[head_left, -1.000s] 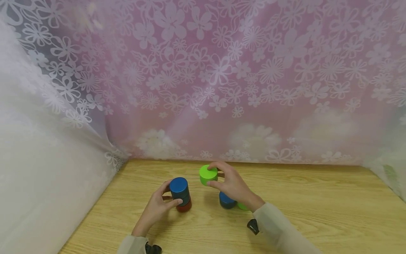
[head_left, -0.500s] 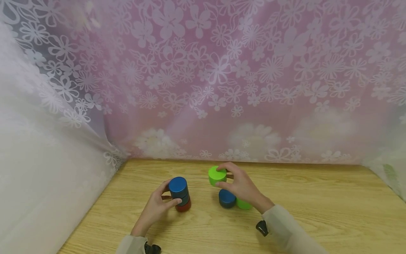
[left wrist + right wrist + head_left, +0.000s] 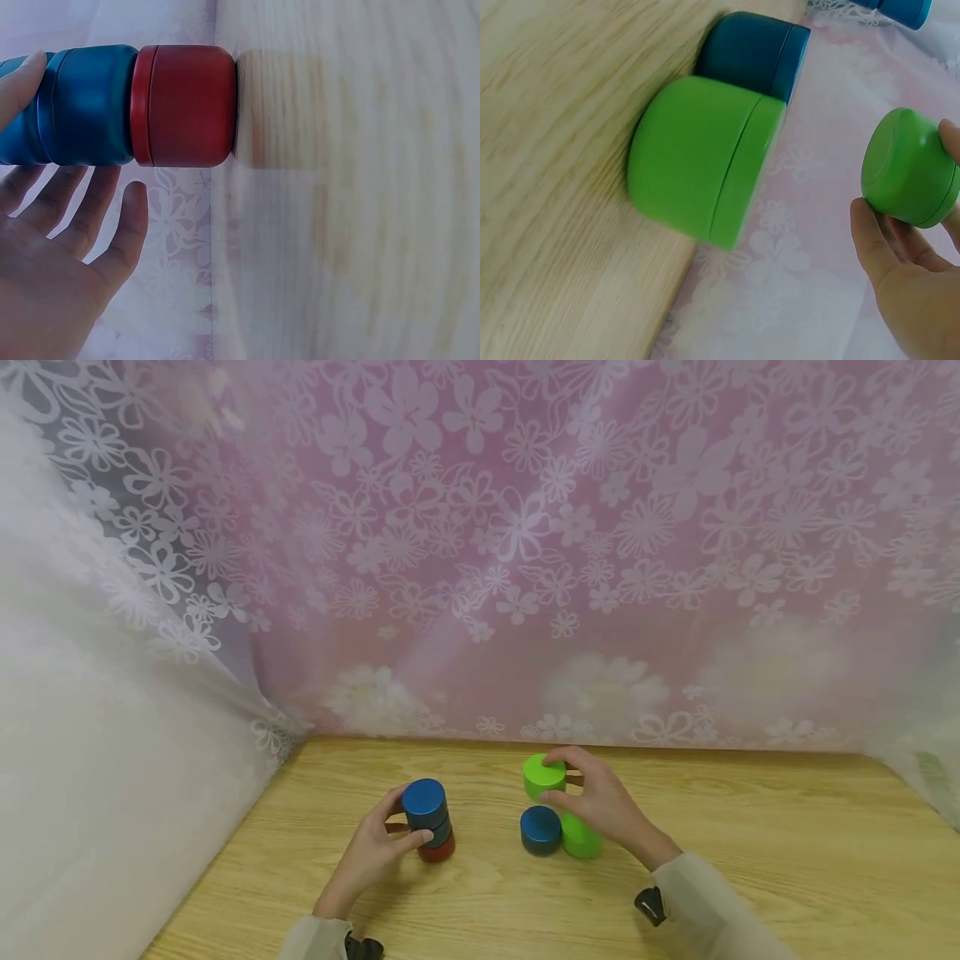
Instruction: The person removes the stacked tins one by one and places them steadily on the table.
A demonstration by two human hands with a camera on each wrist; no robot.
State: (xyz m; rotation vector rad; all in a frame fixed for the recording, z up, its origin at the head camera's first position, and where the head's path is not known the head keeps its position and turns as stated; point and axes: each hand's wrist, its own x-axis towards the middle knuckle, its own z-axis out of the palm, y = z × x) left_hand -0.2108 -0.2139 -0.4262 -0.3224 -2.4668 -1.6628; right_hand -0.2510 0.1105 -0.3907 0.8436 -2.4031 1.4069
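Observation:
In the head view a stack of round lidded tins stands at left: a red tin (image 3: 437, 847) at the bottom and two blue tins (image 3: 425, 803) on top. My left hand (image 3: 373, 853) grips the blue part of the stack between thumb and fingers. The red tin (image 3: 187, 106) meets the wood in the left wrist view. My right hand (image 3: 600, 797) holds a green tin (image 3: 543, 777) in the air by its sides. Below it, a blue tin (image 3: 540, 832) and a second green tin (image 3: 580, 837) sit side by side on the table, touching.
The wooden table (image 3: 780, 852) runs back to a pink flowered curtain (image 3: 480, 568). White sheeting (image 3: 112, 760) hangs along the left side. A black device (image 3: 651, 906) is at the right wrist, and another black device (image 3: 363, 947) at the left wrist.
My right hand has moved rightward with the green tin, from beside the stack to over the blue tin, uncovering the second green tin. My left hand keeps its grip in place.

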